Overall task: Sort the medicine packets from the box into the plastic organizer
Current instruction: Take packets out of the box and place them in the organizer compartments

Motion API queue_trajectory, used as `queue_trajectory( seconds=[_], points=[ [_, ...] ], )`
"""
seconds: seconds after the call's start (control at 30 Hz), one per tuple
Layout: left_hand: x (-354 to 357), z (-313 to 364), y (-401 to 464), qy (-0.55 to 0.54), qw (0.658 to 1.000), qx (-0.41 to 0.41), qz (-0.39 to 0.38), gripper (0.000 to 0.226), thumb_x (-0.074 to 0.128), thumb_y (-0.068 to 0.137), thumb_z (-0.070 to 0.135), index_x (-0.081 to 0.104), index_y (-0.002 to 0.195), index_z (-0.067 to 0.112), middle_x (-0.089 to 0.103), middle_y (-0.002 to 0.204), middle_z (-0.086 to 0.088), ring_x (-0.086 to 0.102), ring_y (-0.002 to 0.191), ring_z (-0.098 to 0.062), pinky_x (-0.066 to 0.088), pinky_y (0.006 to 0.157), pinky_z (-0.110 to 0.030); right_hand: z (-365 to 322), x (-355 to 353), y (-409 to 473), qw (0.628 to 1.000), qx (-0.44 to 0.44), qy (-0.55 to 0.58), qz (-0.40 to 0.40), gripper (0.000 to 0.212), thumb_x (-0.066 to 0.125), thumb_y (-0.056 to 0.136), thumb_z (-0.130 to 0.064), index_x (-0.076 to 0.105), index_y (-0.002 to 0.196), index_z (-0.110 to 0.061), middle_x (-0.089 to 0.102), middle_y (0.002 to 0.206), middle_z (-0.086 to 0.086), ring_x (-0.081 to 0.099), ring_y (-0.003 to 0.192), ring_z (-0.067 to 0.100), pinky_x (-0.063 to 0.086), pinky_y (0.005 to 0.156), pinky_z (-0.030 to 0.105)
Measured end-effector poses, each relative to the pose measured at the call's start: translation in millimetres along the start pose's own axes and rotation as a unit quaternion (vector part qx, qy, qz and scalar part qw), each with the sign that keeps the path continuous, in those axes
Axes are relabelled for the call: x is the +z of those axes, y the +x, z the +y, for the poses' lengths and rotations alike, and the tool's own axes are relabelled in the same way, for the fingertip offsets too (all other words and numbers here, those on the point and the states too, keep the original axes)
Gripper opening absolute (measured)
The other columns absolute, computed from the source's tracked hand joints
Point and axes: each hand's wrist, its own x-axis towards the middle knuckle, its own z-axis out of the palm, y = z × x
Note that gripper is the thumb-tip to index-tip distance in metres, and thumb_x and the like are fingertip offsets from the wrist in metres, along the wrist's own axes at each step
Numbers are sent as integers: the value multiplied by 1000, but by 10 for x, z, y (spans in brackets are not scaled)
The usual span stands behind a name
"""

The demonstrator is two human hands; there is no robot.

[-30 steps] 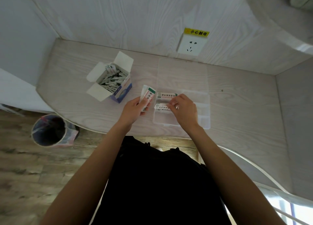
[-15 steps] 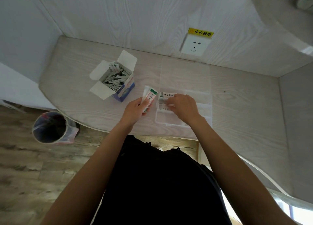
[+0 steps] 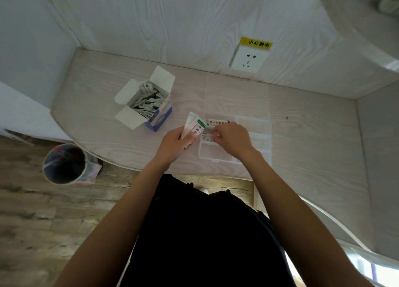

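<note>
The left hand [image 3: 176, 143] is gripping a small fanned stack of packets [image 3: 194, 129] just left of centre in the frame, seemingly keeping them as a ready supply beside the organizer [image 3: 259, 122], so that each can be passed across without another reach to the box [image 3: 149, 105]; the right hand [image 3: 234, 138] is hovering over the near-left compartments with fingers curled, apparently pinching or nudging a packet near the divider, though what exactly its fingertips are holding cannot be told; one packet [image 3: 217, 121] is lying flat in the upper-left compartment and another [image 3: 208, 139] is showing beneath the right hand, lengthwise to fit the narrow cells; the organizer is looking like thin clear plastic, rigid and rectangular, with low dividers and its transparent lid [image 3: 236, 94] lying open toward the wall; the packets are appearing as slim, flat sachets, white with green and red print, likely light and slippery; the box, at upper left of centre, is standing as white-and-blue cardboard with flaps splayed, crammed with more packets on edge, so sorting is seeming at an early stage; the desk [image 3: 97, 96] is showing a pale wood-grain finish
</note>
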Motion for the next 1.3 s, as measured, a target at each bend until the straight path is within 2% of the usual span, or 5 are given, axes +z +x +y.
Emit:
queue_trajectory(
  seconds=[0.13, 0.33, 0.9, 1.07, 1.3],
  points=[
    [11, -14, 15, 14, 999, 19, -23, 11, 55, 93, 23, 66, 90, 21, 65, 74, 2, 57, 65, -3, 47, 66, -22, -17, 36, -79, 977, 42, 193, 79, 23, 52, 94, -27, 71, 103, -17, 71, 81, 0, 58, 61, 11, 47, 55, 25],
    [89, 34, 71, 60, 996, 33, -62, 8, 60, 90, 22, 66, 94, 17, 63, 70, 4, 56, 56, 4, 45, 56, -13, -44, -10, -220, 828, 90, 547, 86, 17, 67, 86, -16, 64, 101, -9, 68, 73, 7, 65, 58, 12, 54, 52, 26],
    [191, 212, 271, 130, 990, 56, -19, 35, 33, 101, 30, 63, 96, 14, 60, 93, -5, 51, 82, -16, 39, 77, -32, 141, 72, -316, 936, 184, 276, 116, 16, 66, 84, -33, 63, 96, -22, 67, 85, -7, 61, 75, 12, 49, 69, 27],
    [252, 98, 359, 363, 898, 243, -41, 33, 42, 98, 28, 58, 124, 14, 57, 103, -7, 49, 96, -21, 35, 81, -25, 105, 56, -303, 972, 134, 155, 116, 16, 58, 91, -30, 67, 101, -21, 68, 99, -5, 63, 87, 17, 42, 71, 27],
    [321, 21, 393, 482, 808, 337, -13, 34, 65, 84, 30, 64, 116, 17, 68, 101, -3, 56, 95, -26, 38, 81, -36, 261, 89, -436, 904, 170, 337, 199, 21, 54, 89, -2, 71, 94, -14, 71, 96, -3, 48, 53, -7, 39, 59, 8]
  ],
)
